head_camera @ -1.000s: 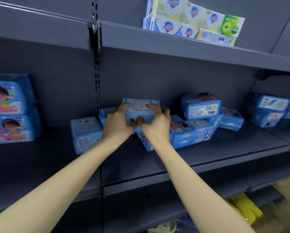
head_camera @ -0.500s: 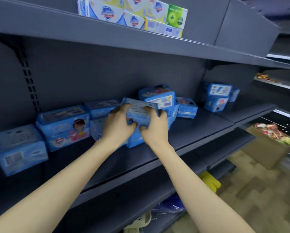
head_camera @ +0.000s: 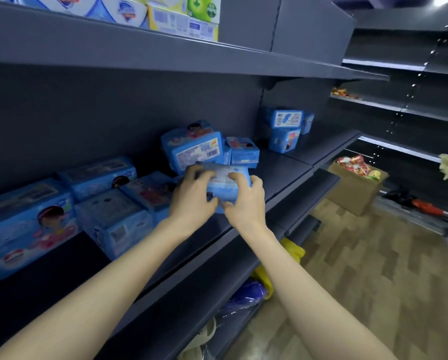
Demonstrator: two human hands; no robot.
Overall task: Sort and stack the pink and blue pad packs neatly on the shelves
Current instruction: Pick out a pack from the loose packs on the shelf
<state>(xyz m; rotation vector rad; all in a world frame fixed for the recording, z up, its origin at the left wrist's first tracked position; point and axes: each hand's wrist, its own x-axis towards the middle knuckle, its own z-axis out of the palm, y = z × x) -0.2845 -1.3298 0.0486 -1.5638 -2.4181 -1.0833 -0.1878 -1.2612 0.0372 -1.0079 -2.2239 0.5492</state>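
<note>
Step in hand, as I judge it: moving one blue pack [head_camera: 224, 179] to its place in the sort.

- Left hand [head_camera: 191, 201] grips the pack's left end and right hand [head_camera: 246, 203] its right end, fingers curled over the top.
- The pack is over the front middle of the middle shelf [head_camera: 282, 172]. The hands cover its underside, so I cannot tell if it touches the shelf.
- At the shelf's back, a larger pack [head_camera: 194, 149] leans tilted, with a small pack [head_camera: 245, 152] just beside it.
- Along the shelf's left stretch lie loose packs [head_camera: 108, 216], unsquared.
- Past the shelf's right end stands a two-high stack [head_camera: 284, 131].

Next move likely calls for flat, bare shelf or a level pack top. The tilted pack would make a poor base unless it is righted first.

Hard to make out:
- The held pack's print is blurred.
- No wholly pink pack shows, only pink artwork on blue wrappers.
- The leftmost pack is cut off by the frame edge.
</note>
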